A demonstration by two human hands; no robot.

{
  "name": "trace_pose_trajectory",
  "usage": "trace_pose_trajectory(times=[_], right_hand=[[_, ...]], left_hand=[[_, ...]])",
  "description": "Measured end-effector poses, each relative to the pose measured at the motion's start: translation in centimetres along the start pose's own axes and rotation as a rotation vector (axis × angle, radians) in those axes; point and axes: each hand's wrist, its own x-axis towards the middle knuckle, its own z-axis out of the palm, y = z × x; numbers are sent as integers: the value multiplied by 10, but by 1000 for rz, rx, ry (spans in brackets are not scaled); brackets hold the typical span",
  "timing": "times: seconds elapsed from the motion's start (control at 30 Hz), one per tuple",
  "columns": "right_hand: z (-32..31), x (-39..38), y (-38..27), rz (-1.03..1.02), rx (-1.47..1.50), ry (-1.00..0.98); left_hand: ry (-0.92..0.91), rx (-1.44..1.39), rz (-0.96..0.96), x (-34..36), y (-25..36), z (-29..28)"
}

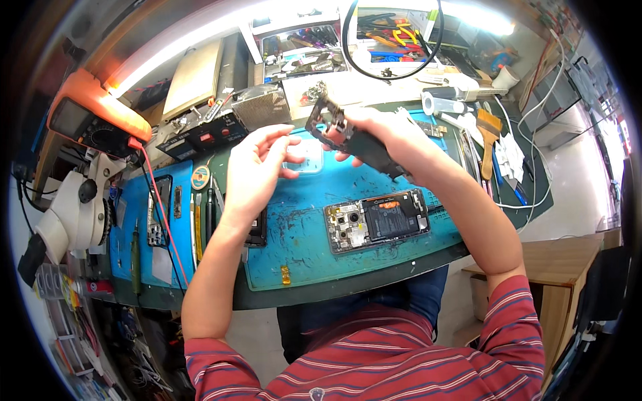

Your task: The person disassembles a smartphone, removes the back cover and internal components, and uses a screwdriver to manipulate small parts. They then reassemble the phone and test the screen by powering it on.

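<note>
My right hand (394,137) grips a dark phone cover piece (371,155) with a cut-out frame at its upper end, tilted above the blue mat (294,257). My left hand (264,160) hovers just left of it, fingers curled but apart, over a small clear plastic tray (306,162). Below the held piece lies an opened phone (358,224) with its board and black battery showing. Another dark phone (257,230) is partly hidden behind my left forearm. A small gold part (285,274) lies near the mat's front.
An orange multimeter (93,117) and white microscope (77,214) stand at left. Screwdrivers (210,214) lie beside another phone frame (157,214). At back are an equipment box (207,130) and tool bins (388,37); at right, a brush (488,134), cables and a wooden cabinet (545,260).
</note>
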Motion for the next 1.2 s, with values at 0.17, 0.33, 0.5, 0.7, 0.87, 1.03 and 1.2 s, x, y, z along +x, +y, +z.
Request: trace_pose_trajectory(times=[0.17, 0.33, 0.5, 0.7, 0.87, 1.03, 1.2], right_hand=[[0, -44, 23, -654, -698, -25], [2, -70, 41, -801, -998, -84], [11, -68, 52, -814, -1016, -134], [12, -65, 53, -791, -1008, -143], [14, -65, 55, -783, -996, -134], [14, -65, 54, -770, -999, -129], [15, -67, 52, -767, -1021, -126]], left_hand=[[-13, 219, 73, -35, 33, -4], [-84, 565, 290, -103, 37, 10], [31, 775, 456, -148, 5, 25], [199, 837, 476, -156, -14, 39], [224, 882, 471, -158, -17, 42], [222, 880, 481, -158, -17, 41], [218, 893, 492, -158, -18, 42]])
